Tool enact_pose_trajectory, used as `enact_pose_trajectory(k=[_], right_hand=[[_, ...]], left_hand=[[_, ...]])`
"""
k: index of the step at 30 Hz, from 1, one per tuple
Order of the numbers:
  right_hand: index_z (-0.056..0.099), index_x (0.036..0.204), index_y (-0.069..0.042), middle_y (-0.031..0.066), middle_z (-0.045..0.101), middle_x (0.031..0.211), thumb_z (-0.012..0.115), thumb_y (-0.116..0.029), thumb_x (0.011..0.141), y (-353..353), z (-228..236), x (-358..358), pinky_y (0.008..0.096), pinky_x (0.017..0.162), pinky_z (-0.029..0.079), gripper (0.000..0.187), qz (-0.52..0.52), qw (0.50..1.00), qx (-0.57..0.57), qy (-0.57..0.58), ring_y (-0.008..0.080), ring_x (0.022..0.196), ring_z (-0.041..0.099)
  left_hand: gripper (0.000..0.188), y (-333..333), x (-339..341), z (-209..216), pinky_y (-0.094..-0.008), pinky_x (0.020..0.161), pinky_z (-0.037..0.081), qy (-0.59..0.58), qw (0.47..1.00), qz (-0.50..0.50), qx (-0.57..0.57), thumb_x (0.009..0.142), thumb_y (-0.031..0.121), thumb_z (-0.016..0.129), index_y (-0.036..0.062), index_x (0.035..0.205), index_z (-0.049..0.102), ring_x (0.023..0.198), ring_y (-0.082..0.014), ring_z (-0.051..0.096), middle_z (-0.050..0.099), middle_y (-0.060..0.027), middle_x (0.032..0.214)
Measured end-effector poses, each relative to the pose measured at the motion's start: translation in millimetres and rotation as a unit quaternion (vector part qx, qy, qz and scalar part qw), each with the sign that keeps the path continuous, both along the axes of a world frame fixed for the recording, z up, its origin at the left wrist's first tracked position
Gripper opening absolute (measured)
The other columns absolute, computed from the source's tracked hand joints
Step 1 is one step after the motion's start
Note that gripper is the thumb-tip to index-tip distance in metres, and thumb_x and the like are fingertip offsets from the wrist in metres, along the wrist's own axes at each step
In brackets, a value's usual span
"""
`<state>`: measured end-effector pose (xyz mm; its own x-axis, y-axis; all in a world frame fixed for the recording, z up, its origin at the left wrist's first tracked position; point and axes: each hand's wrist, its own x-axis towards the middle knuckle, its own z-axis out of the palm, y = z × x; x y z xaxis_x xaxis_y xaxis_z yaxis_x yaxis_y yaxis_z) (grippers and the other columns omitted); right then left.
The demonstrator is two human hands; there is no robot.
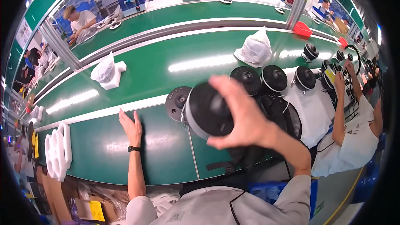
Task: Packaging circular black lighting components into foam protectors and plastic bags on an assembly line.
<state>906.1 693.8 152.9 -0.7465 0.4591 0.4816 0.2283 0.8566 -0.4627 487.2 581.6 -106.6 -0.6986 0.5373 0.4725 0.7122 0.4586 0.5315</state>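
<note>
My right hand (250, 121) grips a black round housing with a pale rim (208, 110) from its right side, fingers and thumb spread around it. The housing is lifted toward me and smeared by motion, so its kind is hard to tell. Just behind its left edge shows a dark grey disc-shaped unit (177, 102) with a raised centre. My left hand (131, 126), with a black band on the wrist, hovers low over the green worktop (166, 141). Its fingers are stretched and the thumb stands apart; nothing is in it.
Similar black round units (274, 78) line the bench to the right. White-bagged items stand on the conveyor belt (154, 68), one bag (255, 49) at centre right, another bag (106, 73) at left. White foam inserts (58, 152) stand at the left edge. A co-worker's arm (339, 108) works at right.
</note>
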Motion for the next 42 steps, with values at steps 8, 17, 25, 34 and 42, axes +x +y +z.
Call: enact_pose_trajectory(k=[8, 17, 25, 34, 42], right_hand=[[0.030, 0.154, -0.005, 0.0271, 0.036, 0.145, 0.088, -0.042, 0.063, -71, -81, -16, 0.0545, 0.109, 0.040, 0.114, 0.011, 0.989, -0.050, -0.136, 0.0479, 0.129, 0.042], [0.029, 0.157, -0.007, 0.0303, 0.034, 0.148, 0.088, -0.046, 0.065, -57, -102, -9, 0.0569, 0.111, 0.035, 0.116, -0.088, 0.974, 0.053, -0.202, 0.0477, 0.134, 0.038], [0.045, 0.145, 0.002, 0.0222, 0.053, 0.137, 0.085, -0.063, 0.068, 2, -50, -3, 0.0486, 0.111, 0.036, 0.109, -0.059, 0.995, 0.013, -0.080, 0.0402, 0.127, 0.050], [0.045, 0.151, -0.012, 0.0180, 0.050, 0.151, 0.077, -0.062, 0.081, 377, -100, 20, 0.0536, 0.111, 0.043, 0.092, -0.328, 0.787, -0.521, -0.043, 0.0371, 0.135, 0.052], [0.064, 0.129, -0.013, 0.0077, 0.070, 0.125, 0.064, -0.048, 0.097, 436, -158, 1, 0.0480, 0.098, 0.055, 0.048, -0.108, 0.681, -0.719, 0.092, 0.0210, 0.109, 0.069]], left_hand=[[0.071, -10, -11, -15, -0.0465, 0.120, 0.027, -0.010, 0.999, -0.005, 0.053, 0.101, 0.029, 0.061, -0.0085, 0.153, 0.029, 0.144, -0.0412, 0.034, 0.037, -0.0286, 0.155], [0.069, -10, -8, -13, -0.0453, 0.120, 0.028, -0.033, 0.996, -0.021, 0.075, 0.100, 0.025, 0.062, -0.0070, 0.153, 0.032, 0.143, -0.0395, 0.036, 0.039, -0.0253, 0.155], [0.070, -6, -4, -8, -0.0458, 0.120, 0.028, -0.039, 0.998, -0.016, 0.050, 0.099, 0.021, 0.064, -0.0069, 0.153, 0.030, 0.143, -0.0399, 0.035, 0.038, -0.0256, 0.154], [0.071, -4, 2, -7, -0.0469, 0.120, 0.028, -0.041, 0.998, -0.014, 0.036, 0.096, 0.018, 0.065, -0.0072, 0.153, 0.030, 0.144, -0.0406, 0.035, 0.038, -0.0260, 0.155], [0.058, -4, -11, 15, -0.0408, 0.118, 0.029, -0.132, 0.981, -0.066, 0.124, 0.100, 0.013, 0.058, -0.0037, 0.150, 0.037, 0.140, -0.0329, 0.040, 0.042, -0.0199, 0.151]])
